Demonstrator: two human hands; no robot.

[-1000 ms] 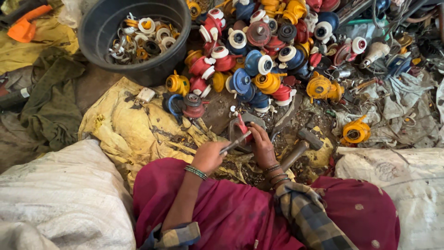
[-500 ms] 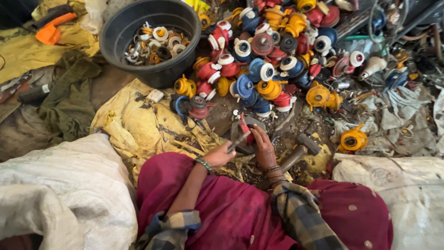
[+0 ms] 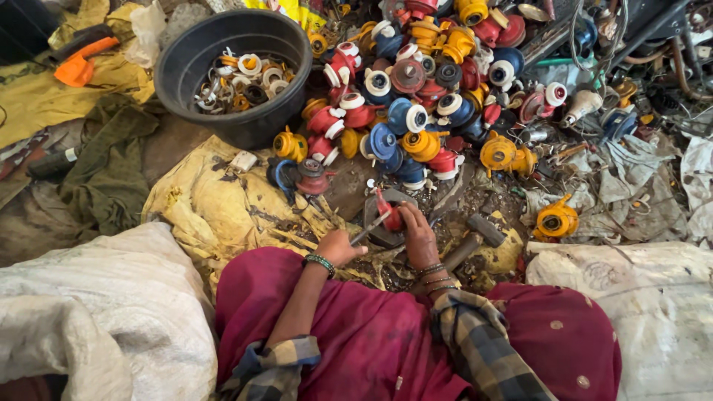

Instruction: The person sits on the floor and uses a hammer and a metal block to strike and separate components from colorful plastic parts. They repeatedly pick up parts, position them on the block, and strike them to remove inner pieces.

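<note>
**Prying at a red part on the round block**

In the middle of the frame, my left hand [image 3: 339,247] is closed around a thin grey metal rod [image 3: 369,226]. The rod's tip points at a small red plastic part [image 3: 391,216]. My right hand [image 3: 417,236] is curled over that red part and holds it down on a flat round grey block [image 3: 380,232].

I judge this is the prying step: the rod is working at the red part. The next move calls for a firm hold with the right hand and a careful push, so the tip does not slip toward my fingers.

A hammer with a wooden handle [image 3: 475,239] lies just right of my hand. A round black tub with white and orange rings [image 3: 238,67] sits in the upper left. A big pile of red, blue and yellow parts [image 3: 416,96] fills the top middle.
</note>
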